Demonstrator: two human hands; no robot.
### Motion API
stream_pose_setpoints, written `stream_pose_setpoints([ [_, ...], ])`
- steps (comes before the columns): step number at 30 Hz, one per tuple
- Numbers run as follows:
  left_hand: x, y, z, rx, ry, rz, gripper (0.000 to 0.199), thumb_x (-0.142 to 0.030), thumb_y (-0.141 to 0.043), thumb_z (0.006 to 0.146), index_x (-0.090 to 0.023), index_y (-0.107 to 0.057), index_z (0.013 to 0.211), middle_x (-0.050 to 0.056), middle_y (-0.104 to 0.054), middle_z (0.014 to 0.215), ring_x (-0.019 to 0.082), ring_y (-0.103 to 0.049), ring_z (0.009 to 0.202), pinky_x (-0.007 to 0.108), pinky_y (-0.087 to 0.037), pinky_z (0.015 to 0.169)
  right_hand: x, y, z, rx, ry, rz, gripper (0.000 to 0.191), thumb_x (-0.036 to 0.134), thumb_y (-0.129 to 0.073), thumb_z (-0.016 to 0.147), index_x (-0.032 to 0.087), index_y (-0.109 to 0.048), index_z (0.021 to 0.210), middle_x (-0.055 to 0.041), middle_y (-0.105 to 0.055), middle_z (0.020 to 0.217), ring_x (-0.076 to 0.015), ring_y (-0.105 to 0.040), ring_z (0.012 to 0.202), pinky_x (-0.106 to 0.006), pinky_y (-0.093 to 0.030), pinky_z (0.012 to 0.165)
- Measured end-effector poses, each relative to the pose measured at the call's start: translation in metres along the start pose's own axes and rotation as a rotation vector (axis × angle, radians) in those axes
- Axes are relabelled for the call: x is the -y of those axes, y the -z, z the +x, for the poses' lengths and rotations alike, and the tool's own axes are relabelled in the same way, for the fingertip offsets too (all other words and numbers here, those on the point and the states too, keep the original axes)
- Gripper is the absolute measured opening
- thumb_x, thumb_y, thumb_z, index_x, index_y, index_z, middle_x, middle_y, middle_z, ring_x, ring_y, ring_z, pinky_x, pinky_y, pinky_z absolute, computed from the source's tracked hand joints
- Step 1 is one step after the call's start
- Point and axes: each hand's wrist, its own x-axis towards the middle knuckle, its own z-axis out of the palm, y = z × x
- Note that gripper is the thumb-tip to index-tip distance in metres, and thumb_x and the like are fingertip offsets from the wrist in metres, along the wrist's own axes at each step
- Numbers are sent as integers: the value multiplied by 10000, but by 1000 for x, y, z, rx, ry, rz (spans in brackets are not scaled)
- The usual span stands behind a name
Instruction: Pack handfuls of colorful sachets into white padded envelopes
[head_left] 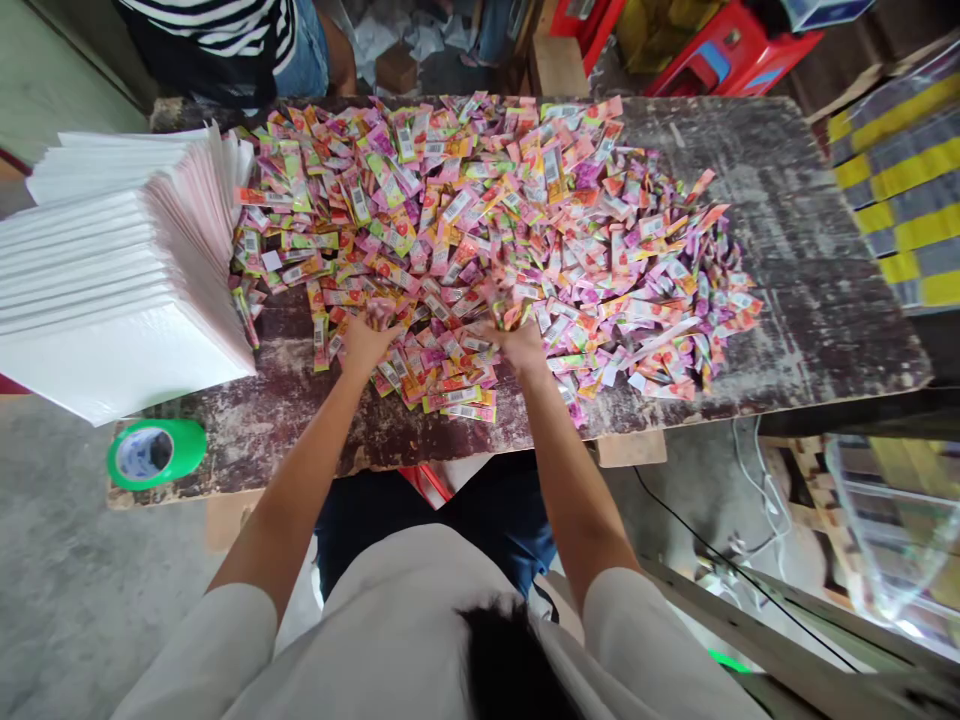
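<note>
At the near edge of the sachet pile (pixel 487 230), both hands are sunk among the colourful packets — the left hand (pixel 365 340) and the right hand (pixel 517 340) each closed on a few sachets, though blur hides exactly how. Left of the left hand stands a stack of white bags (pixel 112 270); a green tape roll (pixel 155 452) lies on the worn desk (pixel 810 270) — nearer its front corner.

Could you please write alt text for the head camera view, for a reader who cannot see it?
A person's left hand and right hand dig into a large pile of colourful sachets on a worn wooden table. A stack of white envelopes and a green tape roll sit at its left end.
</note>
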Motion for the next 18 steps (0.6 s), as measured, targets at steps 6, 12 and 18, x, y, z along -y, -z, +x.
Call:
stream_pose_setpoints([
  [6, -6, -37, 8, 11, 0, 537, 335, -459, -664, 782, -151, -620, 904, 206, -690, 969, 396, -651, 1006, 465, -500, 825, -12, -34, -37, 31, -92, -575, 326, 417, -751, 690, 201, -655, 914, -155, -697, 894, -372, -668, 926, -541, -541, 811],
  [12, -1, -18, 9, -40, -63, 233, 231, -330, -727, 702, -157, -646, 832, 96, -687, 847, 312, -675, 935, 381, -512, 819, -18, -16, -34, -47, -117, -290, 299, 451, -702, 695, 203, -637, 850, -87, -690, 791, -273, -667, 743, -437, -569, 710],
  [18, 23, 55, 15, -181, 125, -756, 198, -343, -711, 721, -195, -598, 789, 8, -665, 752, 150, -662, 701, 277, -555, 675, -28, 66, -41, -174, 165, 345, 367, 495, -707, 718, 230, -632, 961, -7, -671, 813, -177, -639, 721, -341, -556, 680],
])
